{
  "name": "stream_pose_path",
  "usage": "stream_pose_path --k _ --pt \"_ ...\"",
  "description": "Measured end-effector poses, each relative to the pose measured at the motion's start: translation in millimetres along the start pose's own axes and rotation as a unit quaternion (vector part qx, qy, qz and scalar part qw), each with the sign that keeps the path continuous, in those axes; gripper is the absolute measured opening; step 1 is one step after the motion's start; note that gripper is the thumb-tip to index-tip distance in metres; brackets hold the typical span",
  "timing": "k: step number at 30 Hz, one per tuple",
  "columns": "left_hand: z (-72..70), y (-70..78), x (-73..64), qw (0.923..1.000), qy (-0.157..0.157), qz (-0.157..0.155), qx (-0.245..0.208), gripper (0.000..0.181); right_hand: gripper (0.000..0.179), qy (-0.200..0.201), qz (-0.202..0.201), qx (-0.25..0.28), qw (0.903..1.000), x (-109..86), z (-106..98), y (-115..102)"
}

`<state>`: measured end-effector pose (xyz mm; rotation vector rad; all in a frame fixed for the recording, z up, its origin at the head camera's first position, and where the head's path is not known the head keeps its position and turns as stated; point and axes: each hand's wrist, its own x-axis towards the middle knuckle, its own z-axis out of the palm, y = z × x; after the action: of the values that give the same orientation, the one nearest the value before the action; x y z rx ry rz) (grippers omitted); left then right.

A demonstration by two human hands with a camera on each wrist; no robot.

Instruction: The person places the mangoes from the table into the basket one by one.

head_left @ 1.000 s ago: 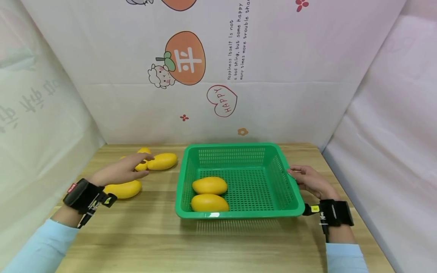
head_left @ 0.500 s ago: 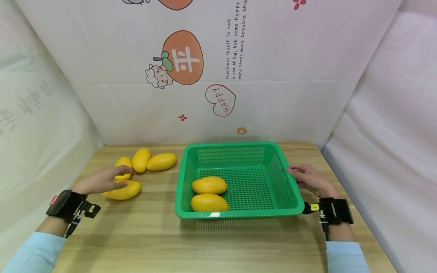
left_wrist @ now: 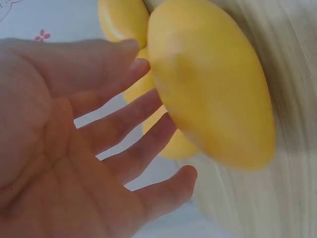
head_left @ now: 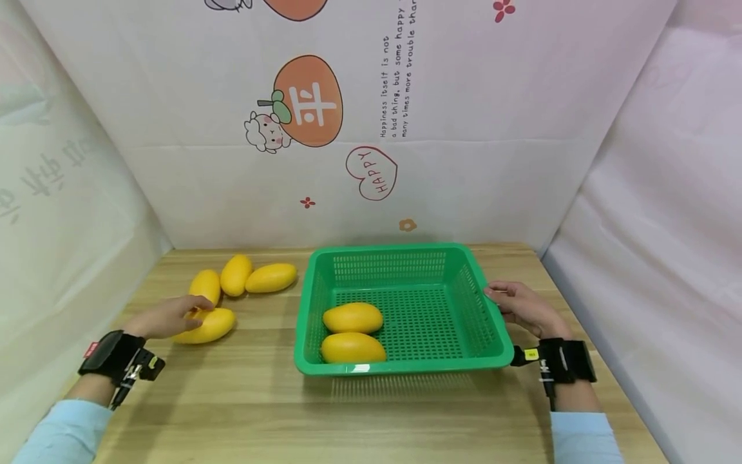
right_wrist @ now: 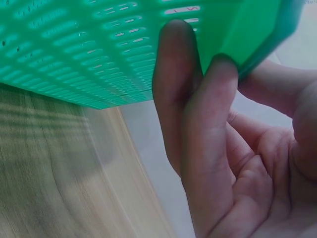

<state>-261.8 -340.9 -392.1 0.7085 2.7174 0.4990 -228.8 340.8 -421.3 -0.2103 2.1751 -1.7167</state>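
My left hand (head_left: 162, 319) is at the nearest of the loose yellow mangoes (head_left: 214, 326) on the left of the table. In the left wrist view its fingers are spread and fairly straight beside that mango (left_wrist: 213, 84), not wrapped round it; the fingertips seem to reach its side, but contact is hard to tell. My right hand (head_left: 524, 310) pinches the right rim of a green plastic basket (head_left: 406, 367). In the right wrist view, fingers (right_wrist: 208, 134) lie under the rim against the slotted wall, with the thumb on the other side. Two mangoes (head_left: 352, 318) lie side by side in the basket's left part.
Behind the left hand, three more mangoes, a left one (head_left: 205, 287), a middle one (head_left: 236, 275) and a right one (head_left: 271, 278), lie close together on the wooden table (head_left: 278, 412). A printed white cloth (head_left: 464, 187) hangs along the back, with pale cloth at both sides.
My left hand has moved left and toward me, from over the back mangoes to the nearest one. The right hand stays on the basket rim, and the mangoes keep their places.
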Motion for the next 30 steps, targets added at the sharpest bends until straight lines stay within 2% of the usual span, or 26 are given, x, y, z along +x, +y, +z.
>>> stream_pose_path --k 3,9,14,19,23,30 --pt "3.1 -5.3 1.1 1.0000 0.006 0.006 -0.004 0.037 0.067 0.001 0.001 0.003 1.0000 0.9 0 0" --pt "9.9 -13.5 1.7 0.9996 0.016 -0.004 -0.023 0.034 0.067 -0.006 0.000 0.009 0.9999 2.5 0 1" --pt "14.0 -9.7 1.7 0.9968 -0.002 -0.009 -0.080 0.033 0.067 -0.009 0.001 0.010 0.9999 1.7 -2 2" --pt "16.7 -5.7 1.4 0.9956 -0.018 -0.005 -0.092 0.033 0.068 -0.003 0.003 0.002 1.0000 0.8 -1 2" --pt "17.7 -6.2 1.0 0.9958 -0.024 -0.019 -0.086 0.041 0.066 -0.004 0.000 -0.001 1.0000 2.1 -2 3" --pt "18.7 -3.0 0.7 0.9947 -0.045 -0.055 -0.074 0.069 0.066 -0.005 -0.001 -0.010 0.9999 5.3 -4 4"
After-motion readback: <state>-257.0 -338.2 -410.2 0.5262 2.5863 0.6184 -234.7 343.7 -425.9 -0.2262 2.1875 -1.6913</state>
